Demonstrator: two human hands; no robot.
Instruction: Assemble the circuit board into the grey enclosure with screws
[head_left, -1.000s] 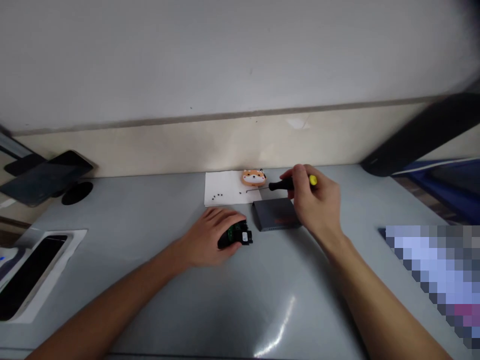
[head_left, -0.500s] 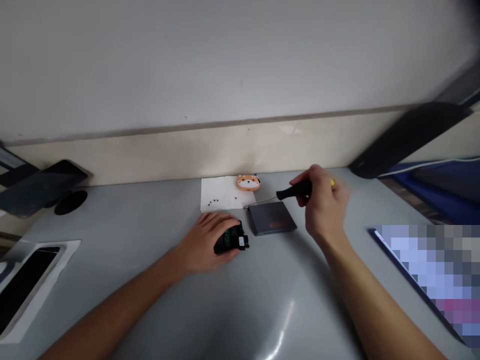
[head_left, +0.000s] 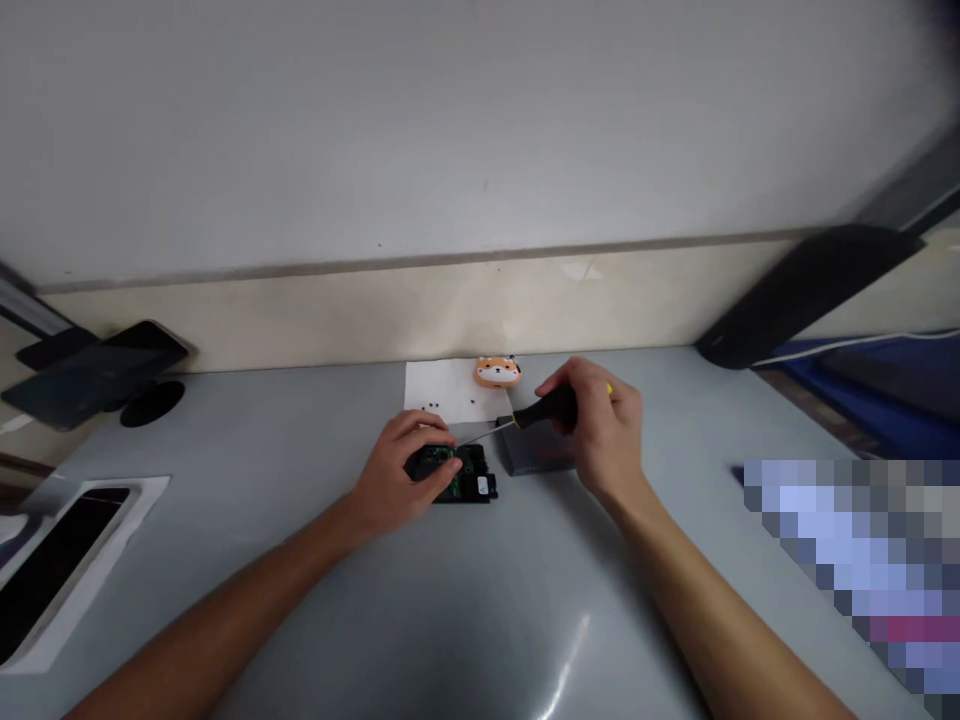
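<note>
My left hand (head_left: 401, 470) grips the left part of a black device with a green circuit board (head_left: 472, 478), which lies on the grey table. In my right hand (head_left: 604, 425) is a screwdriver (head_left: 544, 408) with a black handle. Its thin shaft slants down to the left, and the tip is at the board's far edge, close to my left fingertips; whether it touches cannot be made out. Partly behind my right hand lies a flat dark grey box-like cover (head_left: 529, 452). Several tiny dark screws rest on a white sheet of paper (head_left: 450, 385) behind the board.
An orange animal-faced case (head_left: 497, 372) sits on the paper's right corner. At left are a phone on a stand (head_left: 97, 370) and another phone (head_left: 64, 560) on white paper. A long black object (head_left: 810, 295) leans at the back right, and a blurred-out screen (head_left: 862, 560) lies at right.
My right hand has brought the screwdriver left and down, from above the paper's edge to the circuit board. My left hand has shifted slightly left, uncovering more of the board.
</note>
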